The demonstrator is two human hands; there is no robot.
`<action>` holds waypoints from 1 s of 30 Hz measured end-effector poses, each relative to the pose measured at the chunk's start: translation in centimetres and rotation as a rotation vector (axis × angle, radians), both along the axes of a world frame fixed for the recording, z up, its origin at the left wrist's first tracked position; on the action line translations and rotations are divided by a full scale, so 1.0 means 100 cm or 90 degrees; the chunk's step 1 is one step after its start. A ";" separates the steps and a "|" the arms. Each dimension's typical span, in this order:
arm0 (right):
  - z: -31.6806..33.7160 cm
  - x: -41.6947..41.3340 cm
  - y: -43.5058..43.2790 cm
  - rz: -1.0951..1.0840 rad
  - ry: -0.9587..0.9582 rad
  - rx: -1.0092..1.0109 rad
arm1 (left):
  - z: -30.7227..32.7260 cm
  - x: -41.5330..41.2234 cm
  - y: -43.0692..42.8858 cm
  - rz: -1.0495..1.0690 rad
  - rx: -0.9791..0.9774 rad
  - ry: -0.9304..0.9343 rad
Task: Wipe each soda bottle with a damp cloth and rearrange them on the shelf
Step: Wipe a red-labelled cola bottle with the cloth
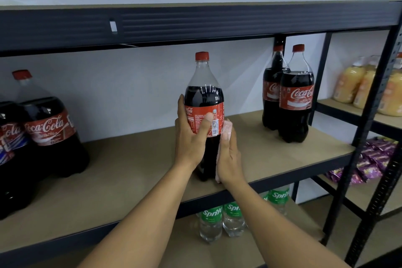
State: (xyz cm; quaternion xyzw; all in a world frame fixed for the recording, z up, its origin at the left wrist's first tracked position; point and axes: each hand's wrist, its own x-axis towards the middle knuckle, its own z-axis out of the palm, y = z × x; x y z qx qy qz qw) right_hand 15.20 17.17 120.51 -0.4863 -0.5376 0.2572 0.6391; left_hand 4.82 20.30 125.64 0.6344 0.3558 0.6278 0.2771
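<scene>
Cola bottle (204, 98) stands upright at the near edge of the shelf (130, 169), between my two hands. My left hand (191, 139) grips its left side, with the thumb curled across the red label. My right hand (229, 154) lies flat, fingers straight and together, pressing the pink cloth (226, 129) against the bottle's right side. A far pair of cola bottles (296, 95) stands to the right on the same shelf, and a near pair (49, 130) stands to the left. Sprite bottles (211, 222) sit on the level below.
</scene>
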 end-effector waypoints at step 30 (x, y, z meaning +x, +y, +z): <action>0.118 0.002 0.013 0.006 -0.075 0.135 | 0.005 0.005 -0.004 -0.006 0.089 -0.060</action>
